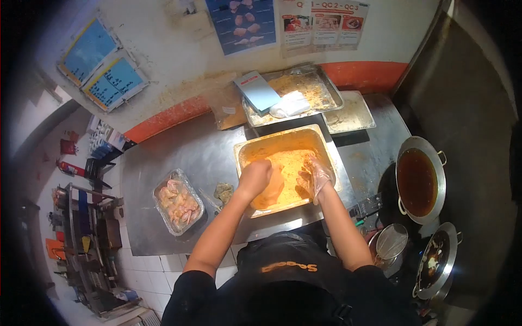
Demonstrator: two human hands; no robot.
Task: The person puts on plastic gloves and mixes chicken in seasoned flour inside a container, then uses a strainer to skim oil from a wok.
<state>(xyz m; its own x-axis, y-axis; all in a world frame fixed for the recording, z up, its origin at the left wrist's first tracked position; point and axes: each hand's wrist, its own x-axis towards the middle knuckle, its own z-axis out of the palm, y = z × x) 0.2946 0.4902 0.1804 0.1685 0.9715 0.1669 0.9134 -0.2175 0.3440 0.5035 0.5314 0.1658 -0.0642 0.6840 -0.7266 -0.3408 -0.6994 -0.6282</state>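
Observation:
A deep metal pan with an orange-yellow powdery coating inside stands in front of me. Over its left side is my left hand, closed like a fist. Anything inside that fist is hidden from view. My right hand wears a clear plastic glove and reaches into the pan's right side. Its fingers are apart and dusted with the orange powder, and I see no piece held in them. Left of the pan sits a foil-like tray of raw chicken pieces.
A crumpled greenish cloth or bag lies beside the pan. Behind are a crumb-covered tray bearing a blue-grey box and white cloth, and a smaller tray. At right are an oil-filled wok, another wok and a strainer.

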